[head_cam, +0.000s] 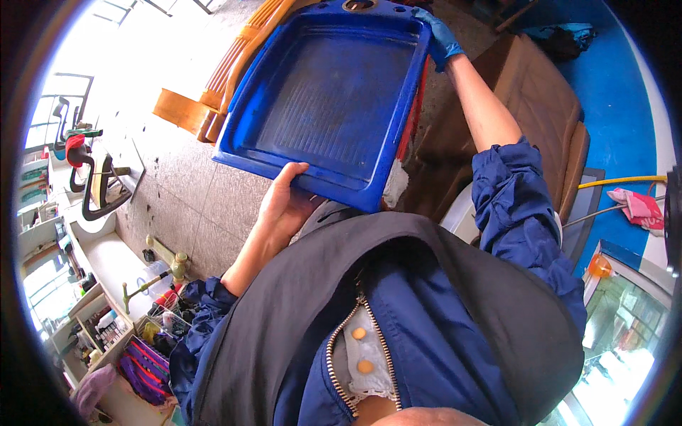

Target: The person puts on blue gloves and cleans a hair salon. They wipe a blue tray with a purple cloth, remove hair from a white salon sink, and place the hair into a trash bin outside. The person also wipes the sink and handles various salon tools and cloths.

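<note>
A blue plastic tray (330, 101) with a raised rim and a ribbed, darkened floor is held out before me, tilted. My bare left hand (282, 205) grips its near edge, thumb on top of the rim and fingers underneath. At the far right corner, my right hand (439, 40), in a blue glove, has hold of the rim; its fingertips are partly hidden behind the tray. A round fitting (359, 5) shows in the tray's far end, cut off by the top of the view. Something red (413, 122) shows under the tray's right side.
A slatted orange-brown wooden chair (229, 69) stands left of the tray, a brown padded seat (538, 101) right. Farther left are a black-framed chair (101, 181) and shelves of bottles (106, 325). A yellow hose (623, 182), pink cloth (636, 207) and glass-topped case (626, 314) are at right.
</note>
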The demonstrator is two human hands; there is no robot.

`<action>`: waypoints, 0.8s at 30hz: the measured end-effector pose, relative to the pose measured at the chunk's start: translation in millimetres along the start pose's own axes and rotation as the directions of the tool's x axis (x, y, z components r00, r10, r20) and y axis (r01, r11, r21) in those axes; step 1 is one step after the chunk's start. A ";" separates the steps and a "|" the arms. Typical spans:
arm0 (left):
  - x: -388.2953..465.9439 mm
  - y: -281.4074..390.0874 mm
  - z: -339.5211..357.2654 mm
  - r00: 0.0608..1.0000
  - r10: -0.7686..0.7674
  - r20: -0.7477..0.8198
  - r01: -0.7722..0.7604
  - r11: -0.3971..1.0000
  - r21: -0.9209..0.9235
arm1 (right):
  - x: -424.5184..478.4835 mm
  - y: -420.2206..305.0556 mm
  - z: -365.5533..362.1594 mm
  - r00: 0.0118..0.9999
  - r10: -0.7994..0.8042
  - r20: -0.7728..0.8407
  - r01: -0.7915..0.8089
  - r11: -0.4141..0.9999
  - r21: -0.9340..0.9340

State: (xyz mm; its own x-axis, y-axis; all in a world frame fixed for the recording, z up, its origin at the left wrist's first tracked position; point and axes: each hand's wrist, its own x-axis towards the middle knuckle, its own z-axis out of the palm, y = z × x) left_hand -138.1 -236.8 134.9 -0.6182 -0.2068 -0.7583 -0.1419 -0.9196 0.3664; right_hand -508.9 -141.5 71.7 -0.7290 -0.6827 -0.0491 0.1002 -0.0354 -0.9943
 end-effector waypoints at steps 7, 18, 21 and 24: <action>-11.2 -28.9 -0.8 0.995 -0.044 0.090 0.047 0.998 -0.033 | -21.9 -4.8 -23.1 0.991 0.118 -0.058 -0.116 0.992 0.047; -6.3 -59.8 36.4 0.988 -0.097 0.121 0.090 0.994 0.060 | -66.6 -35.4 -100.7 0.962 0.110 -0.251 -0.065 0.981 0.183; -2.2 -61.5 42.4 0.984 -0.091 0.155 0.080 0.994 0.076 | -67.2 -44.7 -106.2 0.975 0.093 -0.201 -0.048 0.975 0.217; 5.6 -58.9 48.1 0.989 -0.067 0.132 0.060 0.997 0.058 | -57.1 -46.7 -112.6 0.968 0.072 -0.240 -0.029 0.984 0.178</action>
State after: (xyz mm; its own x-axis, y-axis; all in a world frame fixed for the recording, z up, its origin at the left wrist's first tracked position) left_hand -170.4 -167.7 135.0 -0.7040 -0.0990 -0.7032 -0.2227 -0.9095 0.3511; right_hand -548.1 -18.7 110.3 -0.8610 -0.4885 -0.1418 0.2404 -0.1450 -0.9598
